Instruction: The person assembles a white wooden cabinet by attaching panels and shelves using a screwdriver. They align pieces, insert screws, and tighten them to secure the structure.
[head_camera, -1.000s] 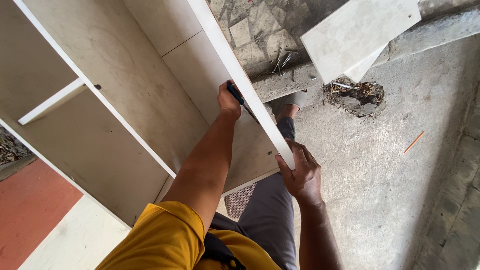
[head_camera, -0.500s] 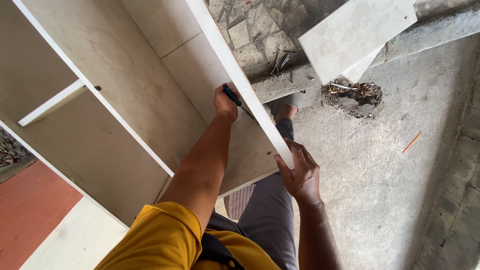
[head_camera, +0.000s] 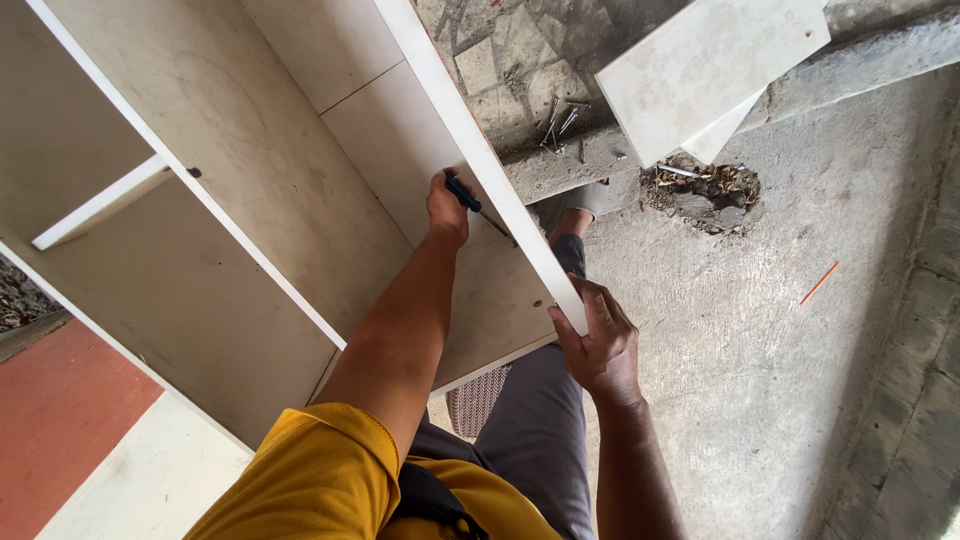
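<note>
White laminate panels of an open cabinet (head_camera: 250, 200) fill the head view, with its side panel (head_camera: 480, 160) taken as the landmark. Just inside that panel, a dark-handled screwdriver (head_camera: 470, 198) is gripped in the clenched left hand (head_camera: 447, 208), its tip set against the panel's inner face. At the panel's near end, the edge is grasped by the right hand (head_camera: 600, 345), fingers wrapped over it. Beyond the panel's outer side, loose screws (head_camera: 560, 120) are scattered on a concrete ledge, a pale board (head_camera: 710, 70) is propped nearby, and an orange pencil (head_camera: 818, 283) lies well apart on the concrete floor (head_camera: 760, 380).
</note>
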